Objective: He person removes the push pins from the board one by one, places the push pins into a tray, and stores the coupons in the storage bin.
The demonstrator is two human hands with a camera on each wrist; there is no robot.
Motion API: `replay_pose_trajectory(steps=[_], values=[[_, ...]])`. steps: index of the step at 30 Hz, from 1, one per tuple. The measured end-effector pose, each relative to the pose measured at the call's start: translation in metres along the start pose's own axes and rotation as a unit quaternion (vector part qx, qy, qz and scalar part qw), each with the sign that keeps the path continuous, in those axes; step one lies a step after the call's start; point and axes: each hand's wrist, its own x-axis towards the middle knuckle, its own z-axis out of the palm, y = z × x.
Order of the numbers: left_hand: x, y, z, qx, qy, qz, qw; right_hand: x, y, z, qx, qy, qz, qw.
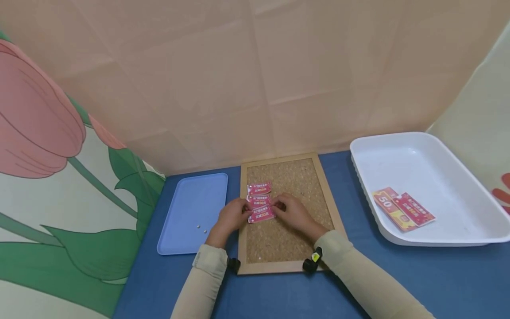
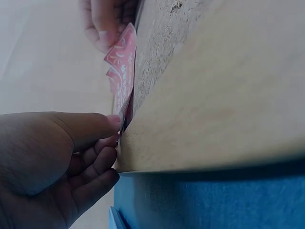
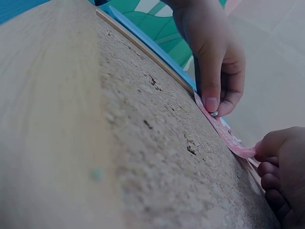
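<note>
Three pink coupons lie in a column on the left part of a wood-framed corkboard (image 1: 295,243). The lowest coupon (image 1: 261,214) (image 2: 125,71) (image 3: 228,136) tilts slightly. At its left end, my left hand (image 1: 232,218) (image 2: 57,162) (image 3: 217,62) pinches a small silvery pin (image 3: 214,114) between thumb and finger against the paper. My right hand (image 1: 296,216) (image 2: 107,21) (image 3: 288,164) pinches the coupon's right end, which curls up off the cork in the right wrist view. The upper coupon (image 1: 259,188) and the middle coupon (image 1: 259,200) lie just above, edges close together.
Left of the board lies a blue tray (image 1: 195,199) with two tiny pins (image 1: 202,228). On the right, a white tub (image 1: 422,159) contains a pink coupon (image 1: 415,209) and a yellow-pink one (image 1: 392,212). Dark wrist cameras sit on both wrists.
</note>
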Motion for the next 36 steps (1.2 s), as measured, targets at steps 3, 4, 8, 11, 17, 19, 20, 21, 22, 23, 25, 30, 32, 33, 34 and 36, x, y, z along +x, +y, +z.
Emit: replay_pose_trajectory(steps=[3,4,8,11,17,19,20,21,22,23,25,30,32,33,34,36], values=[[0.0001,-0.0006,0.0008,-0.001,-0.001,0.0,1.0,-0.0003,0.0009,0.0005,0.0,0.002,-0.012,0.9999],[0.0002,-0.0008,0.001,-0.003,-0.001,0.0,1.0,-0.0003,0.0011,0.0006,0.001,0.004,-0.016,0.9999],[0.0011,-0.0022,0.002,-0.001,0.001,0.001,1.0,-0.0004,0.0019,0.0007,0.004,0.004,-0.03,0.9995],[0.0018,-0.0028,0.0025,0.002,0.001,0.0,1.0,-0.0004,0.0019,0.0007,0.004,0.0,-0.029,0.9996],[0.0025,-0.0025,0.0024,-0.004,0.001,-0.003,1.0,0.0006,0.0023,0.0007,-0.001,-0.004,-0.027,0.9996],[0.0025,-0.0024,0.0023,-0.006,0.001,-0.003,1.0,0.0006,0.0023,0.0005,-0.004,-0.004,-0.028,0.9996],[0.0026,-0.0024,0.0021,-0.007,0.002,-0.003,1.0,0.0006,0.0023,0.0005,-0.004,-0.004,-0.028,0.9996],[0.0027,-0.0023,0.002,-0.008,0.001,-0.003,1.0,0.0006,0.0024,0.0005,-0.005,-0.004,-0.028,0.9996],[0.0027,-0.0022,0.002,-0.008,0.001,-0.004,1.0,0.0006,0.0024,0.0004,-0.005,-0.004,-0.028,0.9996],[0.0029,-0.0021,0.0019,-0.008,0.001,-0.004,1.0,0.0006,0.0024,0.0003,-0.005,-0.004,-0.028,0.9996],[0.003,-0.002,0.0019,-0.008,0.0,-0.006,0.9999,0.0005,0.0023,0.0001,-0.005,-0.003,-0.027,0.9996],[0.0029,-0.0032,0.0029,-0.004,-0.003,-0.009,0.9999,-0.0004,0.0008,-0.0003,-0.001,-0.006,-0.022,0.9997],[0.0027,-0.0036,0.0028,-0.004,-0.004,-0.008,0.9999,-0.0008,0.0001,-0.0004,0.003,-0.006,-0.019,0.9998],[0.0025,-0.0037,0.0027,-0.006,-0.005,-0.008,0.9999,-0.0008,-0.0004,-0.0004,0.004,-0.007,-0.018,0.9998],[0.0023,-0.0039,0.0026,-0.009,-0.005,-0.008,0.9999,-0.001,-0.0009,-0.0007,0.005,-0.007,-0.016,0.9998],[0.0015,-0.004,0.0024,-0.013,-0.005,-0.009,0.9999,-0.0013,-0.0011,-0.0006,0.009,-0.006,-0.015,0.9998]])
